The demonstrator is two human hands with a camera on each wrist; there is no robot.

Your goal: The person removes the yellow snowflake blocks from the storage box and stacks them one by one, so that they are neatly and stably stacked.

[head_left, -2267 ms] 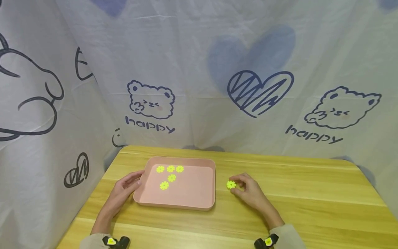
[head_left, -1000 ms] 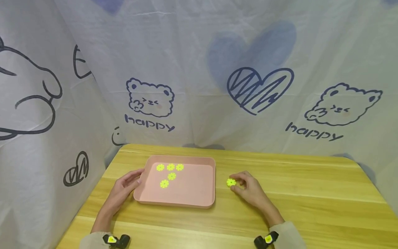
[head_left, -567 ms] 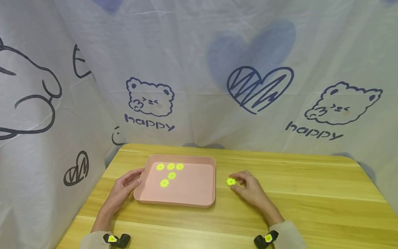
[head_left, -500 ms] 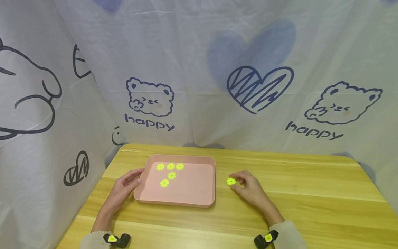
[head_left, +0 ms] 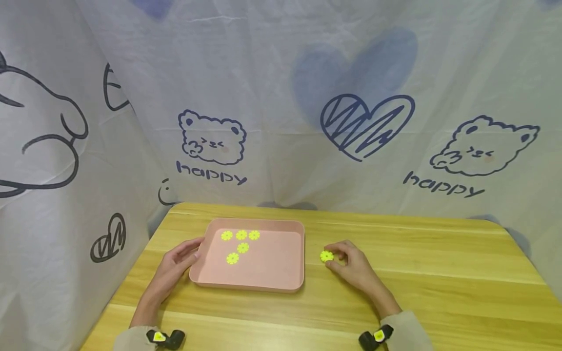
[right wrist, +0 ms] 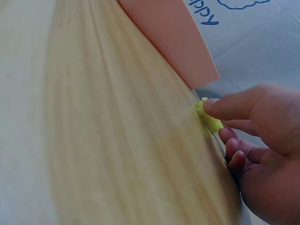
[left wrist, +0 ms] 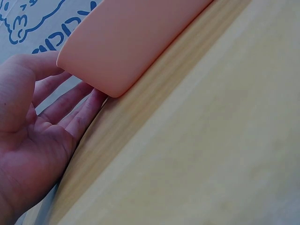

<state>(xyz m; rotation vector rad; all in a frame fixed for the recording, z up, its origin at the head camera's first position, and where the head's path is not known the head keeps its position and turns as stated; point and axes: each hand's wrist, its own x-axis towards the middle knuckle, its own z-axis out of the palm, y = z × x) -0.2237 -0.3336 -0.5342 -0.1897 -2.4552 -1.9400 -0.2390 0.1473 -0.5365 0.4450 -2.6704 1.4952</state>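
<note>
A shallow pink tray [head_left: 272,261] sits on the wooden table, left of middle. Several yellow snowflake discs [head_left: 232,259] lie flat inside it, toward its upper left. Along the tray's left side, my left hand [head_left: 169,270] touches the wall with its thumb and fingers, which look nearly straight in the left wrist view. To the right of the tray, my right hand [head_left: 353,268] pinches one more yellow snowflake disc [head_left: 326,256] between thumb and fingers, low over the tabletop. In the right wrist view this disc [right wrist: 213,123] shows at a slant, partly covered by the thumb.
Behind the wooden table [head_left: 430,273] hangs a pale cloth [head_left: 272,87] printed with bears and hearts. The cloth also closes off the left side. Each sleeve cuff carries a small black wrist device [head_left: 376,337].
</note>
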